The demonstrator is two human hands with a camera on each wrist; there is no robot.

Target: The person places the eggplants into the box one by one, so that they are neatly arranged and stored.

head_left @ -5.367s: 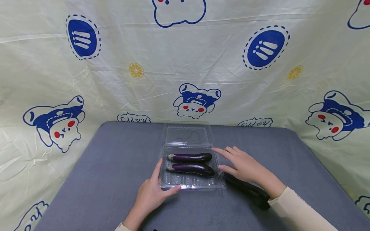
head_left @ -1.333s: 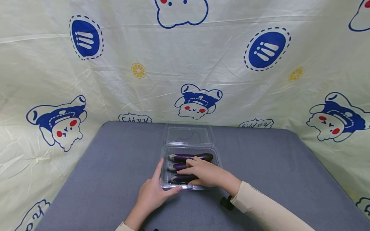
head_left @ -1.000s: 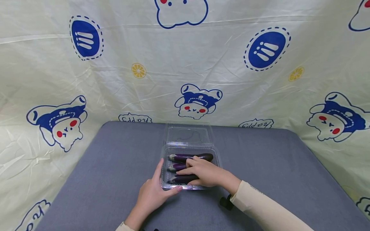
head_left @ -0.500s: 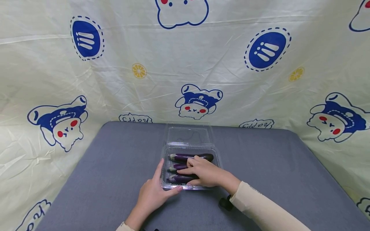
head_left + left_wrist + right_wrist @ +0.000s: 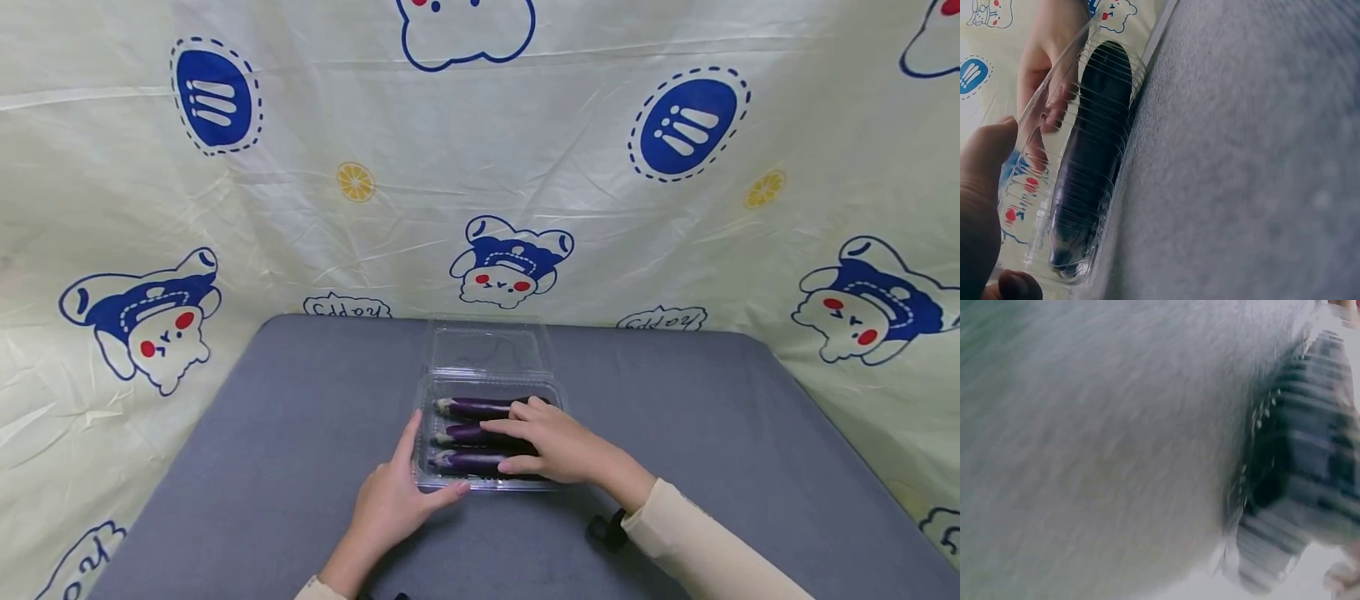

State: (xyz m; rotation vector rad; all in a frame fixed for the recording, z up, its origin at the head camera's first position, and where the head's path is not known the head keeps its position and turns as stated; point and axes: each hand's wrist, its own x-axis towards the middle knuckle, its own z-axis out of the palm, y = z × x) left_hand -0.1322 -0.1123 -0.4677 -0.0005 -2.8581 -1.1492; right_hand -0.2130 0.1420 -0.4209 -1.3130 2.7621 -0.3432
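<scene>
A clear plastic clamshell container (image 5: 517, 487) sits on the table with its lid (image 5: 487, 348) folded back. Inside lie three dark purple eggplants, stem ends to the left: the far eggplant (image 5: 472, 408), the middle eggplant (image 5: 459, 434) and the near eggplant (image 5: 465, 462). My left hand (image 5: 390, 500) holds the container's front left corner, thumb on the front rim and fingers along the left side. My right hand (image 5: 561, 446) is over the eggplants' right ends, fingers extended and hiding part of them. Through the ribbed wall, the left wrist view shows one eggplant (image 5: 1100, 112).
The grey cloth-covered table (image 5: 322, 400) extends around the container. A pale printed curtain (image 5: 420, 133) hangs behind it and at both sides. A black wrist device (image 5: 607, 532) sits below the right cuff. The right wrist view is blurred.
Earlier, two eggplants lay in the container and one on the table at right; now all three are inside. Since half a second ago, my right hand has shifted right. The left stays put.
</scene>
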